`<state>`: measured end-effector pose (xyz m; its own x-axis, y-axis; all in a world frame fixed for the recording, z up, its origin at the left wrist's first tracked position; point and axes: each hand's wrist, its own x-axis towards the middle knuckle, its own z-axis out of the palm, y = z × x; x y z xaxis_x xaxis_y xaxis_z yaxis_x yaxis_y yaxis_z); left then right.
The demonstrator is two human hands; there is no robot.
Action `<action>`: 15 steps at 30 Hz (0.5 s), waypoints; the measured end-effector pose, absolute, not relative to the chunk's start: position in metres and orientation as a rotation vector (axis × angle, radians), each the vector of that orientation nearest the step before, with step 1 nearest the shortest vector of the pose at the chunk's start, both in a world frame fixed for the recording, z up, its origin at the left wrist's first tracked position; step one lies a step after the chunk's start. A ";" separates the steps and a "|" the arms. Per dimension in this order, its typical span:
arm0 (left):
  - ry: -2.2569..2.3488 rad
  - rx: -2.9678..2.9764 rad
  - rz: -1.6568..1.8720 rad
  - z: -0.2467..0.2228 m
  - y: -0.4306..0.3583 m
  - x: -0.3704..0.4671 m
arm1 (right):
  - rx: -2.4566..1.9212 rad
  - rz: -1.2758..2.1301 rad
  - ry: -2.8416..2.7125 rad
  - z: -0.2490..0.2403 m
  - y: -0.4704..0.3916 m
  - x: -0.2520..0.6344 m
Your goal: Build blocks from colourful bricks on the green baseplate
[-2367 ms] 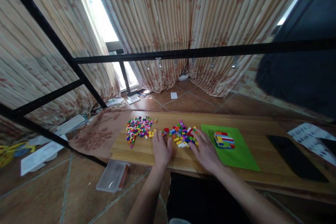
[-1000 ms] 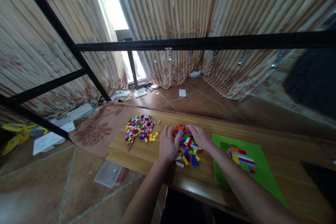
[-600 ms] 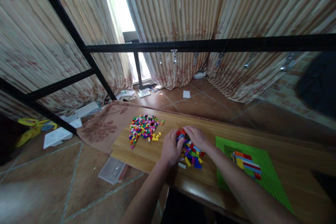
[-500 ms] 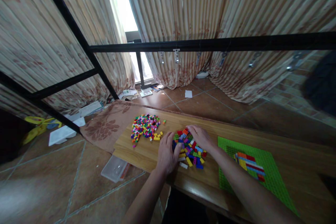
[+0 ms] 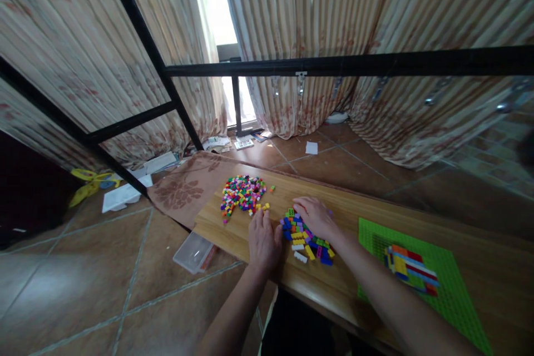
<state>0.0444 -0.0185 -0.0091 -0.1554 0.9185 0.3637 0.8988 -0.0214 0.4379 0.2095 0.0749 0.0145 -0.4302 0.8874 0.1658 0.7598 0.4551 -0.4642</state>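
Observation:
My left hand lies on the wooden board just left of a pile of mixed building bricks, its fingers stretched out and nothing in them. Over the back of that pile my right hand is spread palm down, with bent fingers and a bit of red showing near the fingertips. Its palm hides several bricks. Yellow, white, blue and purple bricks show at the near side of the pile. Farther right, a green baseplate carries a block of built-up coloured bricks, partly behind my right forearm.
A heap of smaller bricks sits on the left part of the wooden board. A clear plastic box is on the tiled floor below the board's left end. Behind stand a black metal frame and patterned curtains.
My left hand has drawn away from the brick pile to the left. My right hand now covers the red and orange bricks at the back of it. The camera view has shifted slightly.

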 end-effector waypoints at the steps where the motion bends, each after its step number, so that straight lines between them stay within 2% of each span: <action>1: 2.125 2.040 0.925 -0.008 -0.020 0.047 | -1.387 0.455 -2.335 0.014 0.074 0.210; 6: 1.860 2.115 0.998 -0.003 -0.025 0.053 | -1.368 0.467 -2.301 0.013 0.068 0.219; 15: 2.061 2.080 1.063 -0.013 0.015 0.044 | -1.317 0.482 -2.130 0.018 0.063 0.220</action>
<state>0.0445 0.0151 -0.0133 -0.1082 0.8924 0.4381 0.8743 -0.1244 0.4692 0.2201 0.0627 0.0177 -0.3423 0.8949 0.2865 0.6842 0.4463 -0.5768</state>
